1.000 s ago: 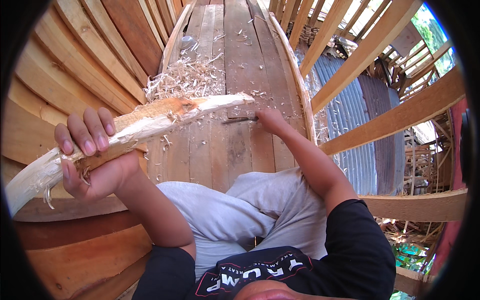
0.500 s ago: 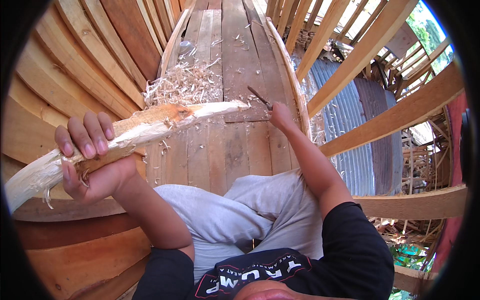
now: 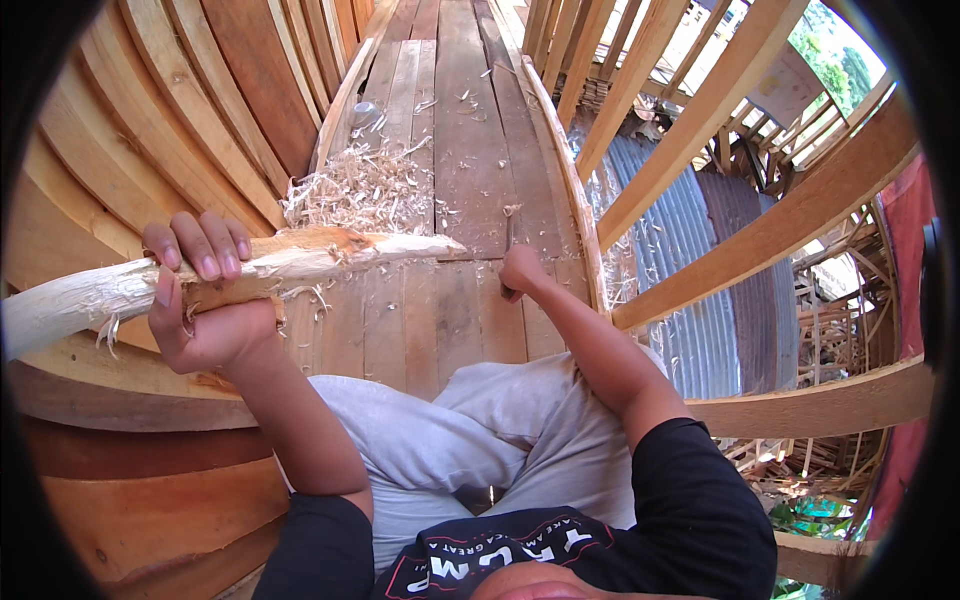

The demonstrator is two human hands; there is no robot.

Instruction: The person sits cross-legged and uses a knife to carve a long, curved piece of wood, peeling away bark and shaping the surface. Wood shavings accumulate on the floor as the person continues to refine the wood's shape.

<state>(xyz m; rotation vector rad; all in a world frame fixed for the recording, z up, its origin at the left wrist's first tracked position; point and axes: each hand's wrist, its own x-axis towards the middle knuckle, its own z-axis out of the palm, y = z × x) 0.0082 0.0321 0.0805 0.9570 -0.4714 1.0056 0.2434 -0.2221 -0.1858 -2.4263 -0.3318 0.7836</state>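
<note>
A long, pale, roughly carved branch [image 3: 340,256] lies crosswise in front of me, with an orange-brown patch on top and its tapered tip toward the right. My left hand [image 3: 205,290] wraps around its thicker part, thumb below and fingers over the top. Loose fibres hang from the wood beside that hand. To the right of the tip, my right hand [image 3: 522,272] is closed on the handle of a knife [image 3: 511,228]. Its narrow dark blade points away from me, apart from the branch, with a curl of shaving near its end.
A heap of wood shavings [image 3: 365,190] covers part of the plank floor [image 3: 465,130] beyond the branch. Close behind it stands a small clear container [image 3: 365,113]. Curved wooden ribs rise at both sides; corrugated metal sheets [image 3: 670,270] lie beyond the right ones. My crossed legs are nearby.
My right hand has moved left and nearer to me, and the knife blade has turned from slanting left to pointing straight away. The branch has shifted slightly, its tip lower in view.
</note>
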